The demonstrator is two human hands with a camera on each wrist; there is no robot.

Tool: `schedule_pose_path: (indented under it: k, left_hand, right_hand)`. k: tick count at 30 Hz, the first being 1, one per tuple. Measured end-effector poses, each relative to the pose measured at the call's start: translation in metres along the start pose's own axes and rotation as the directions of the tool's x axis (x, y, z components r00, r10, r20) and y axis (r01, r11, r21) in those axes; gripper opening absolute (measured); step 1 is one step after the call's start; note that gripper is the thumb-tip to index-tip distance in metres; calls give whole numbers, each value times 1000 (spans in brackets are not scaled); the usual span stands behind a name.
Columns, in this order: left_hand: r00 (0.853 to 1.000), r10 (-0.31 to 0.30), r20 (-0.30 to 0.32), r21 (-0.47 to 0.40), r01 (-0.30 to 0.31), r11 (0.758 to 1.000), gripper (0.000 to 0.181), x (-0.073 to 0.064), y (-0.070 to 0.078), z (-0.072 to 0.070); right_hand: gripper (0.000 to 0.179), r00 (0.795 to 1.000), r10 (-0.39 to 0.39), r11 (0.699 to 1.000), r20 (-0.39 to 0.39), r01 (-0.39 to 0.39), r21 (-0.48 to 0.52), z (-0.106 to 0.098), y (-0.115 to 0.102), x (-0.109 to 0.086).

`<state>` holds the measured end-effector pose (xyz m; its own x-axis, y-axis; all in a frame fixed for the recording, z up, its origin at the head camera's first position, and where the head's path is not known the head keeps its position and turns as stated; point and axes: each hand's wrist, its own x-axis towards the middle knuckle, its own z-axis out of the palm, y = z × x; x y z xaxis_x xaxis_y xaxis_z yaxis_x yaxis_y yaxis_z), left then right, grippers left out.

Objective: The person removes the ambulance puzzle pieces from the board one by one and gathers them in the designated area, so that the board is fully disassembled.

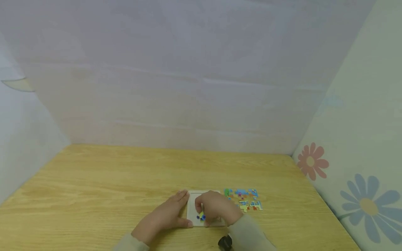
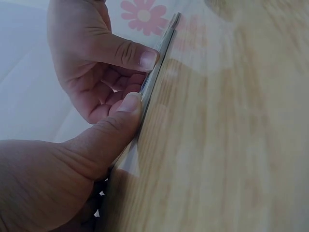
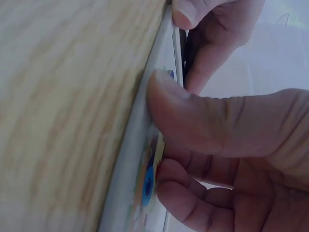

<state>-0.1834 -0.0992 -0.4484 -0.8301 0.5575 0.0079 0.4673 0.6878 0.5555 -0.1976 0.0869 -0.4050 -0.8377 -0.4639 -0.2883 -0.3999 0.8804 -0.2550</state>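
Observation:
A flat white puzzle tray [image 1: 193, 202] lies on the table in front of the person. The left hand [image 1: 171, 212] touches its left side, fingers stretched along the edge and thumb at the near left corner. Above the tray is the right hand [image 1: 216, 206], its fingers curled down at a small yellow, blue and purple puzzle piece [image 1: 201, 217]. In the right wrist view, the right thumb [image 3: 188, 108] lies over the tray's near rim. A blue-ringed, colourful puzzle picture [image 3: 147, 186] shows in the tray below the curled fingers, which hide much of it.
Several loose jigsaw pieces [image 1: 251, 203] are spread on the wooden table [image 1: 110, 184] just right of the tray. A black object [image 1: 225, 242] is by the right sleeve. Pale walls [image 1: 176, 104] enclose the table at the back and sides, with flowers on the right one.

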Motion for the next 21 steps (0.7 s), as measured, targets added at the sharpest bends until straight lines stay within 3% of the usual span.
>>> schedule_pose_path:
  k: [11, 16, 21]
  left_hand:
    - [1000, -2, 0, 9, 2, 1000, 94, 1, -1, 0]
    - [1000, -7, 6, 14, 6, 1000, 94, 1, -2, 0]
    - [1000, -3, 4, 23, 3, 1000, 94, 0, -1, 0]
  right_hand:
    - [36, 1000, 4, 998, -7, -3, 70, -1, 1, -2]
    - [38, 999, -18, 985, -29, 23, 169, 4, 11, -3]
    - [40, 998, -40, 955, -41, 50, 294, 9, 20, -3]
